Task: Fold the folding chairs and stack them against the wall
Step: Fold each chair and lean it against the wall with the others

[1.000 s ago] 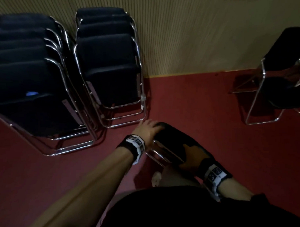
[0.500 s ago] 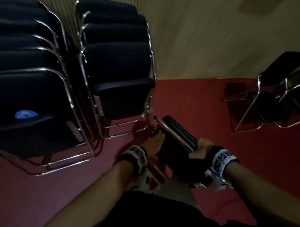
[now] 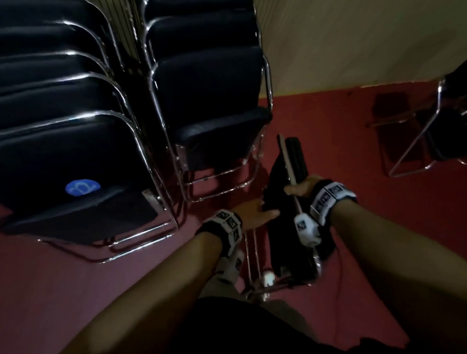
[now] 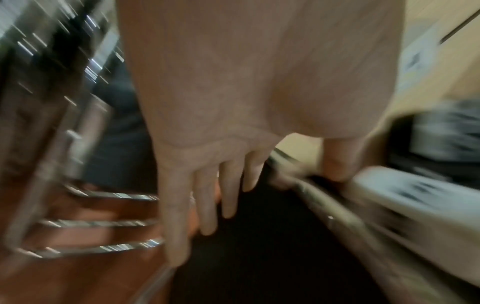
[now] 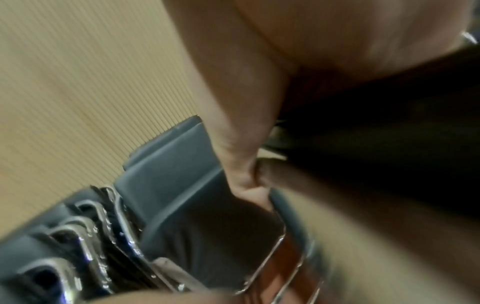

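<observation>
I hold a folded chair [image 3: 295,153], black pads on a chrome frame, edge-on just right of the nearer stack. My right hand [image 3: 303,186] grips its chrome tube near the top; in the right wrist view the right hand [image 5: 246,144] curls round the dark chair [image 5: 389,144]. My left hand [image 3: 254,210] lies against the chair's left face. The left wrist view shows the left hand's fingers [image 4: 207,195] straight on the black pad [image 4: 272,246], thumb by the tube [image 4: 337,209]. Two stacks of folded chairs, left [image 3: 54,156] and right [image 3: 211,98], lean on the wall.
An unfolded black chair [image 3: 442,132] stands on the red carpet [image 3: 345,146] at the right, near the ribbed beige wall [image 3: 354,40]. A blue sticker [image 3: 82,187] marks the front chair of the left stack. The stacks' chrome legs [image 3: 222,187] lie close to my left hand.
The folded chair has turned edge-on and moved closer to the right stack. My left hand slid from its top to its left face, and my right hand shifted onto the chrome tube.
</observation>
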Tool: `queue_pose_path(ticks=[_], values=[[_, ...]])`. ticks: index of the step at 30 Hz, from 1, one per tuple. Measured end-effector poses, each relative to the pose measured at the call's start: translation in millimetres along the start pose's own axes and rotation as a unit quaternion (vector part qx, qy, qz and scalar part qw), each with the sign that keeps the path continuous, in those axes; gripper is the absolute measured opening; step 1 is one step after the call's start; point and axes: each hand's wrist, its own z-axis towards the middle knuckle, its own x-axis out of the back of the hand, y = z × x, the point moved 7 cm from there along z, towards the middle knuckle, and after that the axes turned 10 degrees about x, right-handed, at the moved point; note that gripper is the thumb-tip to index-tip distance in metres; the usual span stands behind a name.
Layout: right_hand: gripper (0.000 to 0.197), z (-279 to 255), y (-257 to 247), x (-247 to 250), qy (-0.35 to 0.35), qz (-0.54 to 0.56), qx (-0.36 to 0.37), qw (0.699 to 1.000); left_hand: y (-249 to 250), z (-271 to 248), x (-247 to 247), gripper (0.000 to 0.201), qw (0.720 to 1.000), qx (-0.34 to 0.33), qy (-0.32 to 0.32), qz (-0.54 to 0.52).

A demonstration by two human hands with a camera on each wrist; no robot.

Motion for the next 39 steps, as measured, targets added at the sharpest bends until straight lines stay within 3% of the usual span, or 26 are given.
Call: queue_pose_path(ticks=[2,5,8,10,14,17,20,24,26,27,30,34,37,39], values=[[0.052,10.6,-17.4,-5.3,-0.005,0.022,-0.006,1.0,8.8,14.6,-22.7,0.092,1.0,0.004,-0.026,0.017],[0.068,21.5,-8.4,-7.8,0.005,0.042,-0.038,0.998,13.6,30.0,-45.7,0.071,0.997,-0.016,-0.072,-0.017],[0.079,30.1,16.7,-8.5,0.002,0.092,-0.062,0.994,13.3,13.4,-51.0,0.106,0.996,-0.043,-0.08,0.022],[0.086,37.8,28.7,-7.6,0.007,0.139,-0.041,0.989,10.5,8.9,-60.6,0.115,0.995,-0.04,-0.091,0.012],[0.095,37.1,51.9,6.8,0.04,0.187,-0.011,0.981,39.4,-6.2,-66.2,0.1,0.998,-0.036,0.035,-0.039],[0.084,29.1,60.4,13.5,0.012,0.17,0.024,0.985,50.8,-7.0,-66.8,0.122,0.988,-0.004,0.153,0.038],[0.081,26.7,56.1,34.0,-0.025,0.165,0.072,0.983,83.0,6.2,-62.1,0.116,0.966,-0.002,0.229,0.121],[0.087,24.3,76.0,41.5,-0.077,0.13,0.086,0.985,105.0,15.6,-69.3,0.096,0.957,-0.017,0.261,0.128],[0.086,24.5,80.9,50.2,-0.062,0.022,0.135,0.989,97.0,20.4,-70.1,0.087,0.961,-0.026,0.251,0.11],[0.089,24.0,77.9,61.6,-0.019,-0.072,0.167,0.983,94.7,17.4,-66.2,0.088,0.964,-0.026,0.241,0.111],[0.093,23.6,55.1,93.3,0.112,-0.25,0.257,0.927,84.1,5.8,-37.1,0.097,0.956,-0.021,0.255,0.143],[0.11,34.4,27.9,78.2,0.068,-0.451,0.382,0.804,68.1,-4.8,-3.3,0.096,0.96,-0.008,0.243,0.137],[0.126,53.5,6.2,58.6,0.04,-0.535,0.371,0.757,42.0,-7.1,10.5,0.096,0.969,-0.01,0.221,0.106],[0.121,62.6,-26.0,42.7,0.016,-0.557,0.369,0.744,19.8,-12.6,25.5,0.095,0.97,-0.019,0.22,0.1]])
